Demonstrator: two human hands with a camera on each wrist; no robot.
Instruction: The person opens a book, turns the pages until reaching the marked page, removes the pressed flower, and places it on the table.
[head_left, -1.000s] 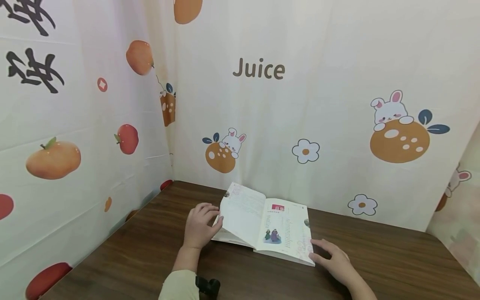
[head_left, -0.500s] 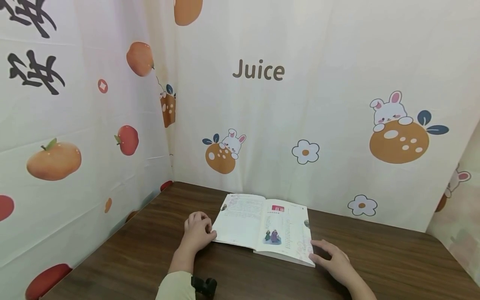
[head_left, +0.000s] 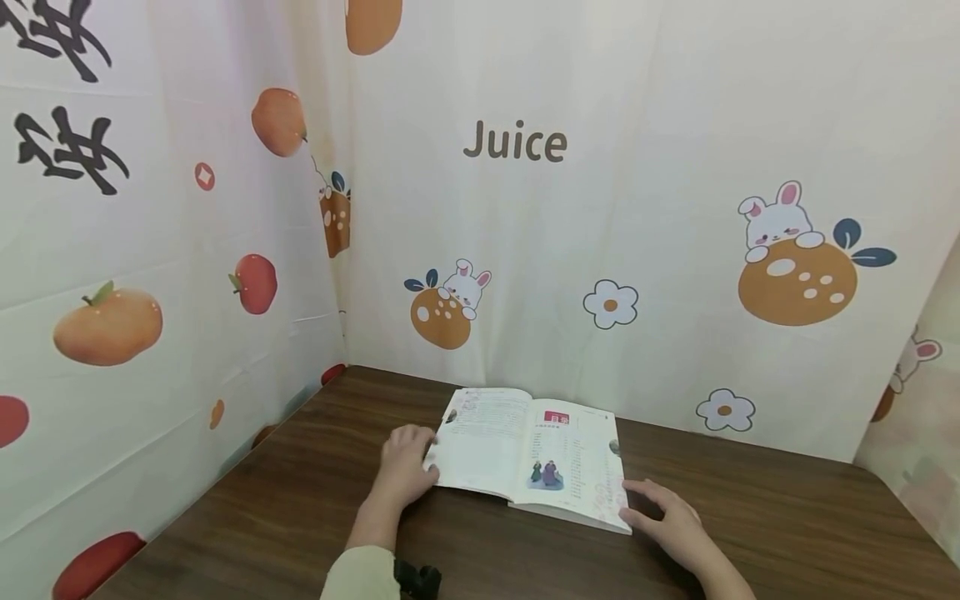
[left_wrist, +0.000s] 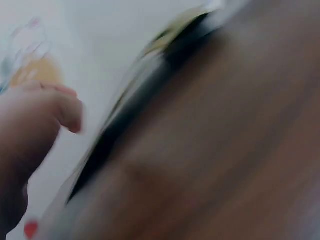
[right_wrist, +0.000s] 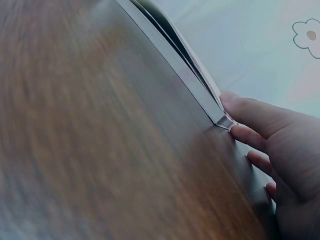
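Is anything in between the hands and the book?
Nothing visible is. The left hand is at the left page edge of the open book, and the right hand touches its near right corner on the table.

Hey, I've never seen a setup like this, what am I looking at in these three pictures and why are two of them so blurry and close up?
There is no machine here: a person works with two bare hands and wears three cameras. The wide picture comes from the head camera, looking down at a dark wooden table boxed in by printed curtains. An open book lies flat on it. The left hand touches the book's left edge; the right hand rests at its lower right corner. The two close pictures come from wrist cameras. The right wrist view shows the thumb and a finger at that corner of the book. The left wrist view is too blurred to tell how that hand grips.
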